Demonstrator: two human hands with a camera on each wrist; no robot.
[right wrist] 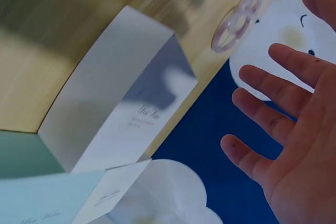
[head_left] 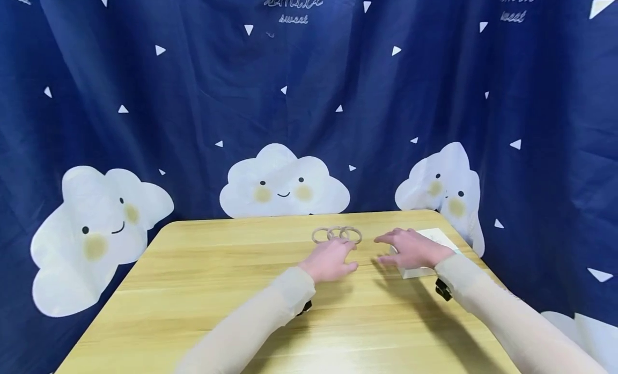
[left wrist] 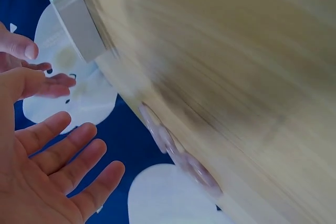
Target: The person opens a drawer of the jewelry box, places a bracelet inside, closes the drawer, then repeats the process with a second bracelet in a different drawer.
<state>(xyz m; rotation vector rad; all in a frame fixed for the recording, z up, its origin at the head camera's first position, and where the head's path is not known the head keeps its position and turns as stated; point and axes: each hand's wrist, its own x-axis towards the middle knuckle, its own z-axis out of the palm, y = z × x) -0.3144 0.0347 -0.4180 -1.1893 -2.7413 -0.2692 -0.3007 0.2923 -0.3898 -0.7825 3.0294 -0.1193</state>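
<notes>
Several pale pinkish bangles (head_left: 313, 235) lie overlapping in a row near the table's far edge. Above the table and just in front of them is my left hand (head_left: 330, 260), its fingers spread and nothing in its grasp. My right hand (head_left: 410, 248) hovers to the right, partly covering a white box (head_left: 436, 235) in the head view. Its fingers are extended and hold nothing. The right wrist view shows the white box's printed side (right wrist: 163, 114) and a mint-green box part (right wrist: 47, 195) beside it; whether the two are joined, I cannot tell.
The wooden table (head_left: 203, 288) has rounded far corners. Behind it hangs a dark blue curtain (head_left: 309, 111) printed with smiling clouds and white triangles. The boxes stand near the table's right edge.
</notes>
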